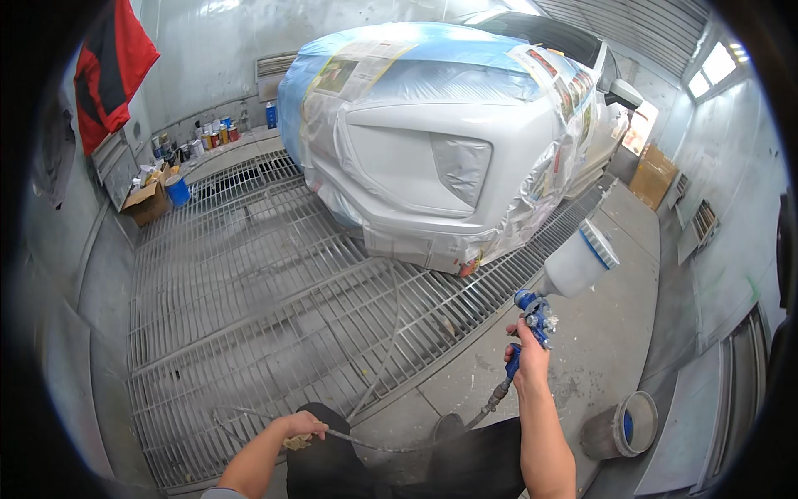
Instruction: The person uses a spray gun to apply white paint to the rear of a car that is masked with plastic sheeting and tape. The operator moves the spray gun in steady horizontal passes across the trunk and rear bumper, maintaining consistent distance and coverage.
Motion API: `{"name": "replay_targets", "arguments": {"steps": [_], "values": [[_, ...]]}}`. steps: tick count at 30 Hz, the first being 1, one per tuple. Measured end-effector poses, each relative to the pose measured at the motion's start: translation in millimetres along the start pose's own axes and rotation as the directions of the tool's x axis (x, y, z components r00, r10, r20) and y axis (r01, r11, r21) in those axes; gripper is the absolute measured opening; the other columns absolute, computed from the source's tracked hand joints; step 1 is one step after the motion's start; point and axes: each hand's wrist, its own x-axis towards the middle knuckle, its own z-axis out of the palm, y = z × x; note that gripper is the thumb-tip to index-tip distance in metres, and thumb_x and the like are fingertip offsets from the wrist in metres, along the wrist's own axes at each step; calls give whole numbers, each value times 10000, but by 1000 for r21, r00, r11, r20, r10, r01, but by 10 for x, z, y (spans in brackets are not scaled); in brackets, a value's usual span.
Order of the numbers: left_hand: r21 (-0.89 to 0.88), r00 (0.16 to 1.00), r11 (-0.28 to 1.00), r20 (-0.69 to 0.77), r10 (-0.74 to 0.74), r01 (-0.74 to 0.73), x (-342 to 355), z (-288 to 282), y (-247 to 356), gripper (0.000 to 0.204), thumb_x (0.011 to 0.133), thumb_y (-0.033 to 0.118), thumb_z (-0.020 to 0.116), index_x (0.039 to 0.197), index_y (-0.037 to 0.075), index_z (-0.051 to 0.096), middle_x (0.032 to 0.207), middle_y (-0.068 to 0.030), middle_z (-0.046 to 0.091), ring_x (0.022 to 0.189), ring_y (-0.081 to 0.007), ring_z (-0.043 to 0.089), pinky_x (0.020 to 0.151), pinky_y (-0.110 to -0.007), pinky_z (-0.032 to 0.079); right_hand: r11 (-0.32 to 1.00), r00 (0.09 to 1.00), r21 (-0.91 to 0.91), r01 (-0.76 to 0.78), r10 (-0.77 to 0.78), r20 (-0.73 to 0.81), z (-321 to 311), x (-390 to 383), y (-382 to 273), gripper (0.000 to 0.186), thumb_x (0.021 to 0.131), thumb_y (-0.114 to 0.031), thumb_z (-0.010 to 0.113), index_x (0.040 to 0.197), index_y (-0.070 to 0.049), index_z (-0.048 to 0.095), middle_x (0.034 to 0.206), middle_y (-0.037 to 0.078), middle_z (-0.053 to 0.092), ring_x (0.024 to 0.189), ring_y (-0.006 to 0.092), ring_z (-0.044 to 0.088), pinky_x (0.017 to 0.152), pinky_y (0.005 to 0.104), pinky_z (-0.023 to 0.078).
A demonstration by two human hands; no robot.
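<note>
My right hand (530, 358) is wrapped round the handle of a blue spray gun (539, 319). On top of the gun sits a tilted, whitish paint cup (577, 264) with a blue-rimmed lid. From the gun's handle a grey air hose (378, 449) curves down past my legs to my left hand (301, 425), which is closed round it. A crumpled tan cloth or paper (297, 441) shows beneath those fingers. Ahead stands a car with a white bumper (391, 204), apart from the gun. Newspaper, plastic film and blue sheeting (449, 50) cover the surrounding body.
Metal floor grating (274, 308) runs under the car, beside a concrete strip (615, 333). A grey bucket (619, 426) stands by my right arm. At the left are a cardboard box (147, 202), a blue container (177, 190) and several cans (214, 138). Another carton (652, 176) stands far right.
</note>
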Motion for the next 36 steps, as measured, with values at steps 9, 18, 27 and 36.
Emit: {"name": "replay_targets", "arguments": {"steps": [9,18,27,36], "values": [[-9,1000,1000,11,5,-5,-86,0,83,379,1008,460,707,934,117,848,964,-16,736,788,-150,614,735,-360,519,1000,1000,-22,15,-14,15,30,-13,-3,203,1005,-256,738,1029,-64,675,926,66,695,553,135,579,484,309,469],[-11,1000,1000,4,-9,9,-140,0,122,370,1003,455,718,925,117,846,902,-7,720,755,-143,599,703,-352,508,1000,1000,-25,17,-17,24,30,4,28,232,998,-263,748,991,-42,680,906,72,685,540,135,577,471,309,465],[-9,1000,1000,-2,9,-9,-169,2,121,366,1012,431,712,927,101,847,918,-1,748,766,-137,592,722,-338,508,999,999,-50,20,-17,41,73,-22,29,221,993,-255,750,994,-45,684,917,72,702,544,134,579,480,311,472],[-29,1000,1000,-2,8,-8,-129,2,65,366,1011,429,711,938,98,849,944,-9,762,802,-143,605,760,-333,519,997,998,-75,31,-26,64,98,-38,48,226,992,-252,749,1003,-35,689,904,68,702,541,127,581,473,297,466]]}}
